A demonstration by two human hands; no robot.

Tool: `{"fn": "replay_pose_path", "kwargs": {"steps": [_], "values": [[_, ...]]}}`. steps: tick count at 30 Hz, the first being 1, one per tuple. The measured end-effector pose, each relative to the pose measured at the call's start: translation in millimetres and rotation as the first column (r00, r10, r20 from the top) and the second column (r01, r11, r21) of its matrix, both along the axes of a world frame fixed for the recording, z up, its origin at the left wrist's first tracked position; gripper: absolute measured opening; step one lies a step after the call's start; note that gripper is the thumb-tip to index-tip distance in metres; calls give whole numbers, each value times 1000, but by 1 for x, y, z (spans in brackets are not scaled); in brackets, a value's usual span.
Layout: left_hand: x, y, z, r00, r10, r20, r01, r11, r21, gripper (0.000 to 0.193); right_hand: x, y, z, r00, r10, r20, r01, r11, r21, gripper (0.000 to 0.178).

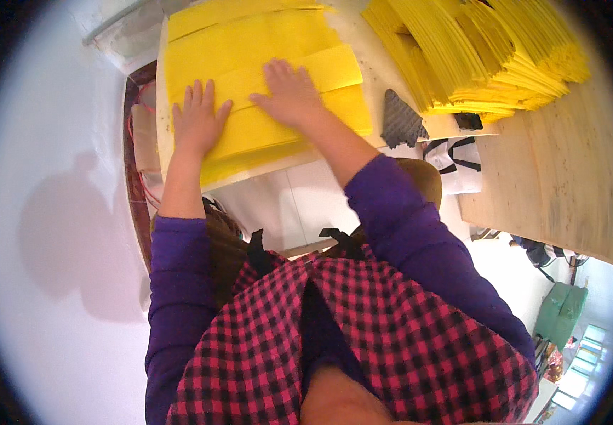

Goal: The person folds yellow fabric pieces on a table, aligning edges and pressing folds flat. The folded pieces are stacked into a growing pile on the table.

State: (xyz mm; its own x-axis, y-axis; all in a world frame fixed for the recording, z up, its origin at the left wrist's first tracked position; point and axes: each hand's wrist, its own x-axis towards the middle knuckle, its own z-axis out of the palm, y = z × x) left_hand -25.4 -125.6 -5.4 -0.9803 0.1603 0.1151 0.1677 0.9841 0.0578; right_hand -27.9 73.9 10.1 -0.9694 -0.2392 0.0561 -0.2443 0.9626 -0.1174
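Yellow sheets [250, 57] of soft, felt-like material lie overlapped in layers on the pale table in front of me. My left hand [199, 120] rests flat on their left part, fingers stretched out and pointing away from me. Further right, my right hand [291, 94] presses flat on a folded-looking yellow strip, its thumb spread toward the left hand. Both hands are open and hold nothing. What lies beneath the top layers is hidden.
Stacks of folded yellow sheets [462, 53] fill the back right of the table. A grey ribbed cloth piece [401, 120] and a small black object [469, 121] lie near the table edge. A wooden panel [547, 170] stands right, a white wall [59, 234] left.
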Motion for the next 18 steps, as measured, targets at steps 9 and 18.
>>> {"fn": "replay_pose_path", "kwargs": {"steps": [9,18], "values": [[-2,-1,-1,1000,7,-17,-7,1000,10,67,20,124,12,914,-405,21,404,913,52,74],[-4,-4,-1,999,-10,-32,12,998,56,66,63,136,29,831,-120,543,513,-212,-832,43]]}}
